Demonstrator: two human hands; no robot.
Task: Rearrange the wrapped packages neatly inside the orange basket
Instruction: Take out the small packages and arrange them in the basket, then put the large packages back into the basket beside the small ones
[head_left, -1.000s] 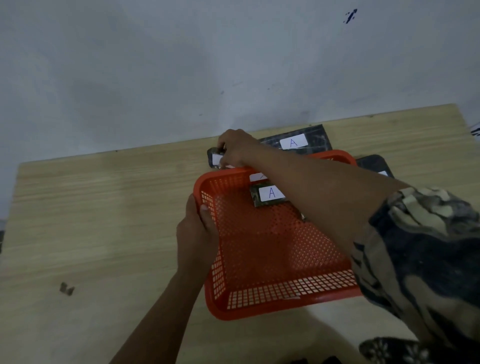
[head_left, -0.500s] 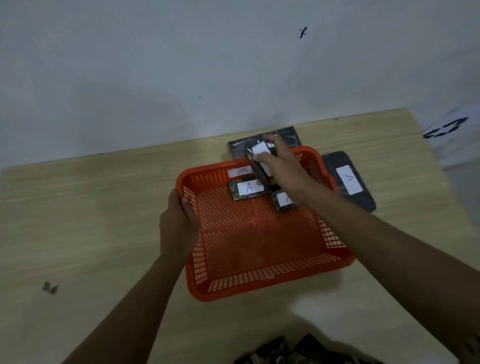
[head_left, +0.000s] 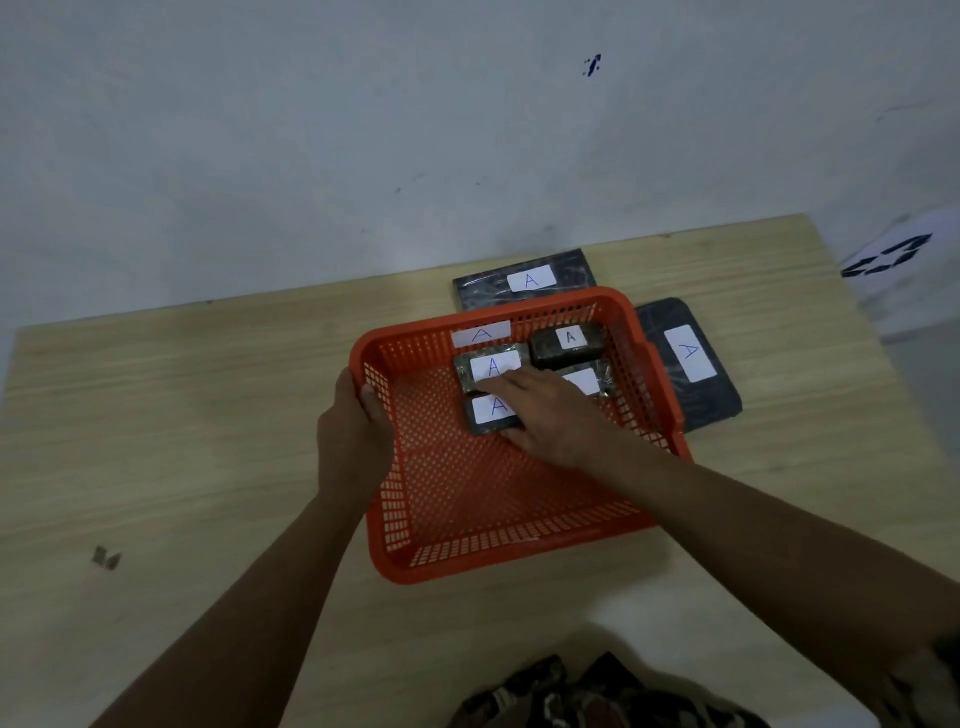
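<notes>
Four small dark wrapped packages (head_left: 566, 343) with white "A" labels, bunched at 12 o'clock inside the orange plastic basket (head_left: 514, 545) full of little holes. Left hand (head_left: 353, 441) curled around the basket's 9 o'clock rim; right hand (head_left: 545, 410) flat, fingers spread over the packages.

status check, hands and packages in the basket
Left hand gripping orange basket rim. Right hand flat on wrapped packages, no grasp visible. Nothing in the way.

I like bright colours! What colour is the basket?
Orange, with small holes all over: the basket, seen in the head view.
</notes>
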